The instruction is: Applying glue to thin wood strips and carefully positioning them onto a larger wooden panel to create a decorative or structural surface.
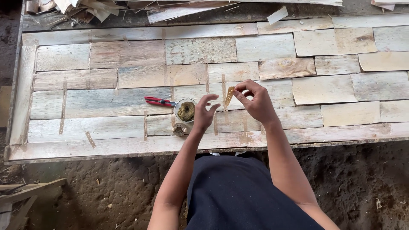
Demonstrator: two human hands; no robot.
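Right hand (257, 104) grip: pinched on a tape strip (229, 95) held above the veneer sheet (128, 76). Left hand (203, 111) grip: wide, empty, just left of the strip, over the glass jar (185, 110). Step in hand, judged: positioning tape. Next move requires alignment over a seam.

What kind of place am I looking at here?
Likely an outdoor veneer-patching workshop: a board of pieced wood sheets lies over a bare earth floor, with veneer scraps piled behind.
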